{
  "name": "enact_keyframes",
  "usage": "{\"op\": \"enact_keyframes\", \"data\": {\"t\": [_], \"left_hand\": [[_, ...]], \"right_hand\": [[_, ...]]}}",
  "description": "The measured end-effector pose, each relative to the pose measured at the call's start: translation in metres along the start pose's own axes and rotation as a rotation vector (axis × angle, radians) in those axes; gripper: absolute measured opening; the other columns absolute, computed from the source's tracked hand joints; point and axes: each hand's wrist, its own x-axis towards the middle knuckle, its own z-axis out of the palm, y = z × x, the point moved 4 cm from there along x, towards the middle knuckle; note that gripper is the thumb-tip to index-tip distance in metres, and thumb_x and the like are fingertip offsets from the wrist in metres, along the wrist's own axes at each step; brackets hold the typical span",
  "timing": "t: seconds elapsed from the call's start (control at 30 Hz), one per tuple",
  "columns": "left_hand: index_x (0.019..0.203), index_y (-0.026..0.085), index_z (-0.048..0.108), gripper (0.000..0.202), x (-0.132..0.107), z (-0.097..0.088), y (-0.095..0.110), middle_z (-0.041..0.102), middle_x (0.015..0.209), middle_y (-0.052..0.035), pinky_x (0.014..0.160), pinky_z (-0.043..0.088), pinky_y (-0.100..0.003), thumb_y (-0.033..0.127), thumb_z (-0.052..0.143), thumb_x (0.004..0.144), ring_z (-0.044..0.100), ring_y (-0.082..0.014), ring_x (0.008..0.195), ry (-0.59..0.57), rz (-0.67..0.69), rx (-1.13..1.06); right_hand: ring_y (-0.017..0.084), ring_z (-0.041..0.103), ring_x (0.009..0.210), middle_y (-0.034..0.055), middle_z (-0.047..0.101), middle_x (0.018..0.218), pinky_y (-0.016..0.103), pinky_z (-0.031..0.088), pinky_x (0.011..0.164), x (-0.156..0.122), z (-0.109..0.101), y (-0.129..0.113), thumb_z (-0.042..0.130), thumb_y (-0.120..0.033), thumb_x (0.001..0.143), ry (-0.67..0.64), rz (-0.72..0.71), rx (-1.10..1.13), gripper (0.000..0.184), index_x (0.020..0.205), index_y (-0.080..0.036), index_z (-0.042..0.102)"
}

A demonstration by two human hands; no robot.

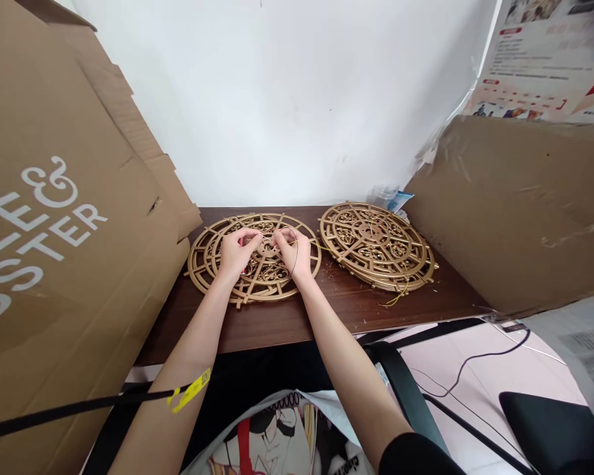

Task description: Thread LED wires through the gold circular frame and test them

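A gold round openwork disc (247, 290) with spokes and scrollwork lies flat on a dark brown table. Above its centre, my left hand (236, 252) is closed in a pinch; what sits between its fingertips is too small to make out. A bit of something red shows beneath that hand. Just to the right, my right hand (295, 252) pinches a thin dark cord (297, 247), which loops around the outside of the hand. The fingertips of both hands are close together over the disc's hub.
More gold discs (376, 244) are stacked on the table (336, 310) at right, with yellow thread ends (396, 298). A clear plastic cup (382, 195) stands behind them. Cardboard walls (525, 211) flank both sides; a black cable (475, 359) hangs at lower right.
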Motion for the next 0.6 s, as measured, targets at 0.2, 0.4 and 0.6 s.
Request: {"op": "enact_keyframes", "data": {"t": [0.2,0.4,0.6], "left_hand": [[0.08,0.017,0.075,0.014,-0.0018,0.0002,0.0082,0.056,0.054,0.0022,0.047,0.032,-0.025,0.027,0.067,0.075,0.042,-0.0102,0.046,-0.036,0.019,0.022],[0.079,0.016,0.073,0.015,-0.0028,0.0023,0.0101,0.051,0.05,0.0042,0.044,0.029,-0.024,0.028,0.067,0.072,0.036,-0.0085,0.042,-0.088,-0.007,-0.011],[0.081,0.016,0.074,0.017,-0.0031,0.0032,0.0069,0.051,0.049,0.0047,0.044,0.029,-0.023,0.029,0.067,0.072,0.033,-0.0072,0.042,-0.097,-0.03,-0.019]], "right_hand": [[0.016,0.07,0.07,0.0052,0.073,0.073,0.029,0.056,0.074,-0.0006,0.0003,0.0026,0.061,-0.039,0.08,0.045,0.109,0.285,0.022,0.079,-0.017,0.062],[0.02,0.073,0.09,0.007,0.076,0.096,0.036,0.057,0.086,-0.0015,0.0006,0.0024,0.067,-0.027,0.075,0.025,0.06,0.328,0.032,0.103,-0.021,0.053],[0.019,0.066,0.114,0.0126,0.066,0.125,0.04,0.052,0.1,-0.0036,-0.001,0.0,0.059,-0.012,0.074,0.096,0.032,0.395,0.055,0.122,-0.023,0.036]]}}
